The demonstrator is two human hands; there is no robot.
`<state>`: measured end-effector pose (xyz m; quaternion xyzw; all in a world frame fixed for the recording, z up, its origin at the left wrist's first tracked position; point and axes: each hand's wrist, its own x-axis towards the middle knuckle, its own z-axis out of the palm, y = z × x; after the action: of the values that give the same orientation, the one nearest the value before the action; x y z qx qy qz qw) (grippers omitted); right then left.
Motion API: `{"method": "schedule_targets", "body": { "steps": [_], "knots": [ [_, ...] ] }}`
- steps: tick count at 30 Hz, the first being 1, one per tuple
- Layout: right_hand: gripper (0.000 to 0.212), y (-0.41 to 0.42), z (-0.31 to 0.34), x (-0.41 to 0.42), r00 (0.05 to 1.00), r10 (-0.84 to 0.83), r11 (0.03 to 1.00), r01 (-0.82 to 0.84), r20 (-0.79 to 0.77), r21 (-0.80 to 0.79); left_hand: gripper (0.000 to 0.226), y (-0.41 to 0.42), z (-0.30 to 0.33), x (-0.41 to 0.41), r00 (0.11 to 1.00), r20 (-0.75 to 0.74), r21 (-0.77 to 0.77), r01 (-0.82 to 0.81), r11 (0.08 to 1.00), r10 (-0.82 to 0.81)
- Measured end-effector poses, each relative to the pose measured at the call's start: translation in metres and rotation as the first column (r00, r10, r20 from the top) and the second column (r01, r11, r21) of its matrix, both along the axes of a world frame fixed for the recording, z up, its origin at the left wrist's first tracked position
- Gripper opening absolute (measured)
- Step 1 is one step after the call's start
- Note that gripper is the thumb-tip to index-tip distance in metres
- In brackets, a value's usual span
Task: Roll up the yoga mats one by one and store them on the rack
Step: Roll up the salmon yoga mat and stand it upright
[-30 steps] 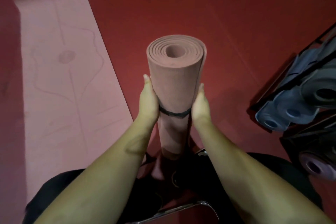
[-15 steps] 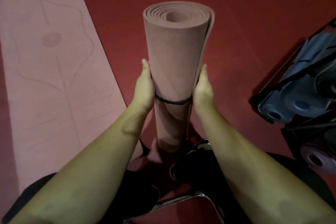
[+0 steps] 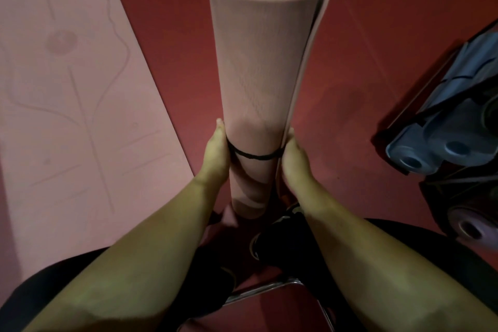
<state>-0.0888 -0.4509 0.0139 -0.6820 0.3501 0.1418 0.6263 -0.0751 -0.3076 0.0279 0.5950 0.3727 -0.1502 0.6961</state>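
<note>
the red floor (image 3: 377,35) carries everything here. largest on it is the unrolled pink yoga mat (image 3: 67,116), lying flat along the floor's left side and cut off by the left and top edges of the view, with a faint line pattern on its face. at the floor's right edge stands the black rack (image 3: 442,197), only partly in view, already holding rolled blue-grey mats (image 3: 442,148) and a rolled purple mat (image 3: 469,226) lower down; how many it holds in all cannot be told. in the middle, the rolled pink mat (image 3: 264,83) stands upright, its spiral end facing up and its loose outer edge running down the right side. a thin black band (image 3: 256,156) circles it low down. the left hand (image 3: 215,153) and right hand (image 3: 295,153) clasp the roll from either side at the band, thumbs lying up along it; the fingers wrap behind the roll, out of sight. by the look of it, this mat's rolling is done and the band is being seated, so it has yet to go to the rack, and the flat mat has yet to be rolled. the roll's lower end is lost in shadow near a dark shoe (image 3: 280,234) and a chrome chair frame (image 3: 269,288), so whether it rests on the floor is unclear.
</note>
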Motion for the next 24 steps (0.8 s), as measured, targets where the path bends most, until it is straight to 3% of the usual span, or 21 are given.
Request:
{"method": "schedule_targets", "body": {
  "steps": [4, 8, 11, 13, 16, 19, 21, 24],
  "knots": [
    [0.042, 0.0, -0.01, -0.012, 0.992, 0.119, 0.993, -0.119, -0.03, -0.009, 0.037, 0.009, -0.022, -0.01, 1.0, -0.004, -0.048, 0.015, 0.999, -0.016],
    [0.034, -0.005, -0.022, -0.019, 0.993, 0.05, 0.983, -0.031, -0.102, 0.181, 0.065, 0.012, -0.035, -0.02, 0.996, -0.081, -0.105, -0.039, 0.994, 0.031],
    [0.043, 0.002, -0.027, -0.021, 0.989, 0.073, 0.977, -0.045, -0.13, 0.21, 0.076, 0.005, -0.034, -0.027, 0.99, -0.133, -0.082, -0.051, 0.995, 0.04],
    [0.065, 0.009, -0.022, -0.015, 0.983, 0.067, 0.986, -0.039, -0.171, 0.16, 0.077, -0.001, -0.021, -0.02, 0.992, -0.123, -0.06, -0.036, 0.998, 0.028],
    [0.066, 0.011, 0.014, 0.009, 0.995, 0.043, 0.988, -0.028, -0.095, 0.153, 0.078, -0.002, 0.023, 0.008, 0.997, -0.074, 0.01, -0.022, 1.0, 0.023],
    [0.051, 0.002, 0.058, 0.038, 0.996, 0.072, 0.969, -0.083, 0.058, 0.232, 0.07, 0.013, 0.072, 0.026, 0.983, 0.152, 0.075, 0.089, 0.993, -0.099],
    [0.07, 0.0, 0.092, 0.039, 0.964, 0.2, 0.956, -0.232, 0.176, 0.181, 0.067, 0.022, 0.098, 0.026, 0.926, 0.237, 0.184, 0.254, 0.95, -0.293],
    [0.108, -0.001, 0.127, 0.025, 0.952, 0.23, 0.951, -0.264, 0.203, 0.16, 0.098, 0.019, 0.135, 0.014, 0.868, 0.194, 0.271, 0.401, 0.875, -0.458]
  ]
}}
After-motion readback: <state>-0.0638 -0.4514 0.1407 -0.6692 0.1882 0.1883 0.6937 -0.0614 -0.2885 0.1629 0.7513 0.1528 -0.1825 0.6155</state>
